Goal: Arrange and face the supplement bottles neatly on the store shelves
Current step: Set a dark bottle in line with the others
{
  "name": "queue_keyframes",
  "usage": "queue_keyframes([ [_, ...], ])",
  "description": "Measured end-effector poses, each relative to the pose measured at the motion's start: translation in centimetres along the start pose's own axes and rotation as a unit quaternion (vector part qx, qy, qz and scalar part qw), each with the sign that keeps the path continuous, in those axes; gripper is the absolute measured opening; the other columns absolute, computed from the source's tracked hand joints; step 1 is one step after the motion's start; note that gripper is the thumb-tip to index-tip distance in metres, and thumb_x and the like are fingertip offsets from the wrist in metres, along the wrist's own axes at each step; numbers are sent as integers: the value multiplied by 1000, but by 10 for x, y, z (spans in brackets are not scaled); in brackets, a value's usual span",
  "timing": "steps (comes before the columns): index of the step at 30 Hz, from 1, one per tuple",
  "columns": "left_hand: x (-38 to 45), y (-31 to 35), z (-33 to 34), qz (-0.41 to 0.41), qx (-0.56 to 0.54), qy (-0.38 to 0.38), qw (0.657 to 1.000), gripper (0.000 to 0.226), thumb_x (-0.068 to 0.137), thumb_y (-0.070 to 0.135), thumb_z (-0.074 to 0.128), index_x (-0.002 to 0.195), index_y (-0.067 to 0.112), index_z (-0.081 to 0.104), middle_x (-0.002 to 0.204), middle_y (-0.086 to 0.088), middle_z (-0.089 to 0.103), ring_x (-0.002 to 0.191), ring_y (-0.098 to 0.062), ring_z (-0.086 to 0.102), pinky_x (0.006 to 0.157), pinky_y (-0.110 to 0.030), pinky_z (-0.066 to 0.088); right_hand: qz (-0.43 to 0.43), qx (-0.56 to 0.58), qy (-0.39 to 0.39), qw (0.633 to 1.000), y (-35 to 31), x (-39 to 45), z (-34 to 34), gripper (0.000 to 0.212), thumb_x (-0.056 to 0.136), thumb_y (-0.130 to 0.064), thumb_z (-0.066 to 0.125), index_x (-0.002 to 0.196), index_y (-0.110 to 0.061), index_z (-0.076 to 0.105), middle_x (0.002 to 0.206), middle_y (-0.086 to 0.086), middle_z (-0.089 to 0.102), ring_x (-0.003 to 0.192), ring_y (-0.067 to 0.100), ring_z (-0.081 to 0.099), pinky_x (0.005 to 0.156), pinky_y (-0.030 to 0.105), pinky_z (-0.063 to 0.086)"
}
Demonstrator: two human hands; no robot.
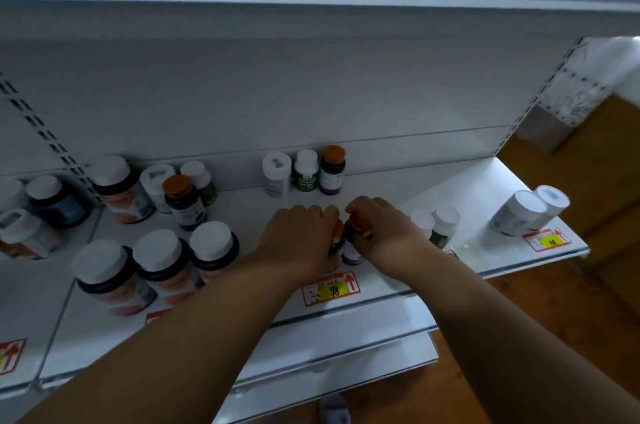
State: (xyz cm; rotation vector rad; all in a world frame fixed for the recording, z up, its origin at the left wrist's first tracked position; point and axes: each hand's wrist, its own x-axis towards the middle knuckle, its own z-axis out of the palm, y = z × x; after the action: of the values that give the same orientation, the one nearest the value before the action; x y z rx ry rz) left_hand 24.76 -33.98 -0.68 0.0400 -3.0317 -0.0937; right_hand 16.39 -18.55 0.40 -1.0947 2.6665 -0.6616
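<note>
Gripping two orange-capped bottles (349, 243) at the shelf (408, 271) front, left hand (298, 236) and right hand (384, 233) should square them above the price tag (331, 288), labels outward

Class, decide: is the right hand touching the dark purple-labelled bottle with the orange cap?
Touching. The head view shows the right hand curled over the orange cap of the dark purple-labelled bottle.

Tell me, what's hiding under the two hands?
Under the left hand and right hand stand two small dark bottles with orange caps. The right one's purple label peeks out. The left one is mostly covered, so its label can't be read.
</note>
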Motion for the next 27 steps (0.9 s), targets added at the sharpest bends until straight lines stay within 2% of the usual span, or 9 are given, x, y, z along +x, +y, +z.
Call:
queue_keyframes([
  [4,-1,-1,0,-9,3,-6,1000,42,81,57,56,106,26,41,102,0,56,84,-21,52,67,-34,35,6,38,-32,999,8,10,-6,42,89,-35,58,129,-31,45,113,-5,52,100,14,55,79,26,40],
  [7,-3,-2,3,-20,-10,-15,1000,72,78,71,48,132,25,36,122,0,51,104,-23,50,86,-37,39,6,75,36,997,13,37,-17,36,94,-41,51,128,-31,49,120,-4,52,103,13,54,80,25,40],
  [9,-4,-3,-3,-47,-63,21,997,83,76,79,39,138,24,33,128,1,50,112,-22,47,93,-36,37,-1,71,59,996,13,69,-25,36,95,-39,51,128,-28,50,120,0,52,100,17,55,77,27,40],
  [13,-3,-2,-19,-100,-143,73,982,80,80,79,30,139,24,38,130,1,51,116,-21,47,97,-36,37,-31,-15,-15,999,10,128,-25,23,90,-25,57,110,-15,51,112,16,54,91,31,56,69,31,40],
  [15,0,-1,-22,-125,-168,90,974,70,85,73,36,137,26,39,128,1,52,116,-20,47,97,-35,38,-57,-41,-33,997,10,139,-16,26,86,-22,61,104,-10,47,107,18,51,89,34,55,68,33,38],
  [19,2,0,-22,-182,-227,118,949,57,90,58,50,136,25,42,129,2,51,116,-17,46,96,-29,37,-71,-22,14,997,17,140,-10,27,85,-19,62,105,-11,47,103,18,51,88,36,55,70,36,43],
  [23,-3,2,-21,-215,-270,139,928,53,90,51,57,134,26,43,128,5,50,116,-14,47,92,-25,36,-47,5,12,999,24,129,-19,44,86,-30,65,123,-14,49,115,14,55,103,32,57,79,32,43],
  [27,-4,1,-27,-233,-302,175,908,60,86,49,63,137,25,42,130,4,49,118,-13,46,92,-21,33,-87,54,70,992,6,107,-42,35,87,-40,64,112,-15,58,108,8,55,86,21,56,69,27,40],
])
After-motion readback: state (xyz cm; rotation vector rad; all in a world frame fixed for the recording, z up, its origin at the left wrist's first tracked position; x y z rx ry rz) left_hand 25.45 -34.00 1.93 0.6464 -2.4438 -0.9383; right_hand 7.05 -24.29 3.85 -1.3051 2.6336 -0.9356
